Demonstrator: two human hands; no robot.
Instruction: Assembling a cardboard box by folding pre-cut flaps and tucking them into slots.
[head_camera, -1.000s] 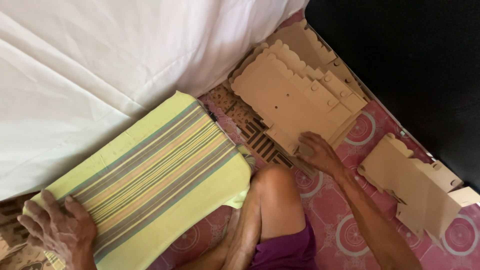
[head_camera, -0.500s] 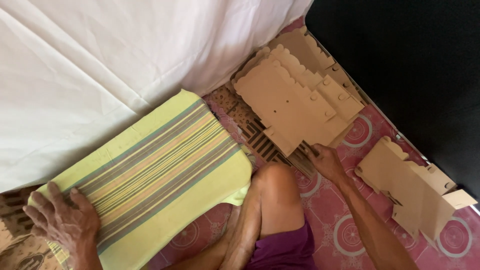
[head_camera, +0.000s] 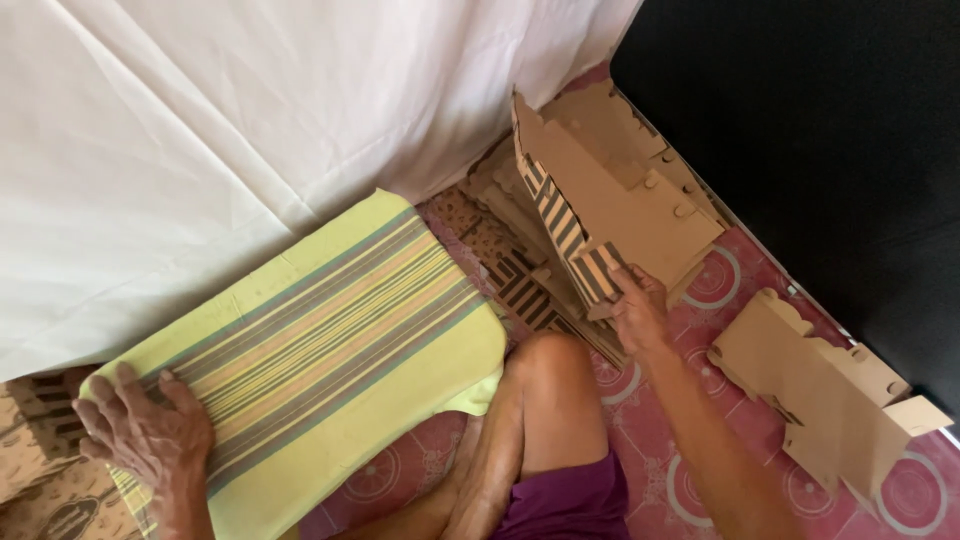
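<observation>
Right hand (head_camera: 636, 300) closed on the near edge of the cardboard stack (head_camera: 610, 205), tipping it up on its far edge; striped undersides show. Left hand (head_camera: 145, 435) lies flat, fingers spread, on the near-left corner of the striped cushion (head_camera: 330, 350), gripping nothing. Best to lift from the middle of the edge so the sheets stay together and don't fan out. A second ago the stack lay flat on the floor (head_camera: 700, 290). Another cardboard piece (head_camera: 830, 395) sits right, apart.

- Pink floor mat (head_camera: 400, 470) patterned with white rings
- Lying on it: striped yellow-green cushion (head_camera: 320, 360), stack of die-cut cardboard sheets (head_camera: 520, 270), separate folded cardboard piece (head_camera: 820, 390)
</observation>
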